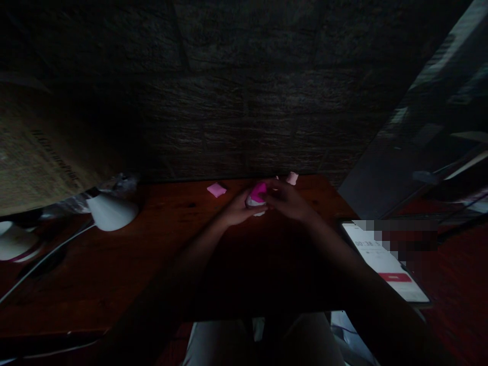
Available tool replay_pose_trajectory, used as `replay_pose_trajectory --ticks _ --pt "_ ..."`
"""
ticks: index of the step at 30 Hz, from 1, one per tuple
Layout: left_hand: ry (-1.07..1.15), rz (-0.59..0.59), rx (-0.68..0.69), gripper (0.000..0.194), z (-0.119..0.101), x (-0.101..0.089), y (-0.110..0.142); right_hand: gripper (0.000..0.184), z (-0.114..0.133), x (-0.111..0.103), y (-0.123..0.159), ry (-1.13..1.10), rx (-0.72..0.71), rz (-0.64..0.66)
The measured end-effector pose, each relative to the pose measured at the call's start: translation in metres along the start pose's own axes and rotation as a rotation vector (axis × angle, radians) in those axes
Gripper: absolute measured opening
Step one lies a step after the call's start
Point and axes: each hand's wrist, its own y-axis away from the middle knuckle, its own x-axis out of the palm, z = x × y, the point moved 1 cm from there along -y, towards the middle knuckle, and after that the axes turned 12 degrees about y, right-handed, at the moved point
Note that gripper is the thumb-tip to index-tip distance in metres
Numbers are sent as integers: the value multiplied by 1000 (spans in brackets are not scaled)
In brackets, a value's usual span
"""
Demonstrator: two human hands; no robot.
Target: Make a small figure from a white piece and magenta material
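Near the back of the wooden table, my left hand [238,210] is closed around a small whitish rounded object [252,203]. A bright magenta piece [259,191], soft or folded-looking, lies over its top. My right hand [287,200] comes in from the other side, its fingers bent and pinched at the magenta piece's right edge. Dim light hides the exact fingertips and the object's kind. A flat pink square piece [216,190] lies to the left of my hands. Just behind my right hand is a pale pink rolled or crumpled piece [292,178].
A dark brick-patterned wall [244,101] rises behind the wooden table [160,218]. On the left are a white cone-shaped object [113,212] with a cable, clear plastic [124,183] and a large brown paper bag [49,147]. A lit tablet [375,254] lies at the right edge.
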Motion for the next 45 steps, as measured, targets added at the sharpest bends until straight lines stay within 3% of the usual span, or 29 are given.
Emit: replay_pose_trajectory --ticks 14,28,35,39,42,45 --pt "16 -1 -42 59 -3 0 1 29 1 -2 0 -109 80 44" --pt "-23 -59 -79 60 -4 -3 2 27 -4 -1 0 -57 36 37" --pt "23 -72 -146 57 -4 -2 2 39 -7 -2 -2 -168 138 21" --pt "98 -90 -160 57 -5 -4 2 40 0 -1 -1 -148 154 35" --pt "240 -173 -148 54 -6 -7 2 48 4 -3 -2 -140 221 -43" --pt "401 -183 -190 52 -5 -9 1 53 5 -4 -3 -181 282 -123"
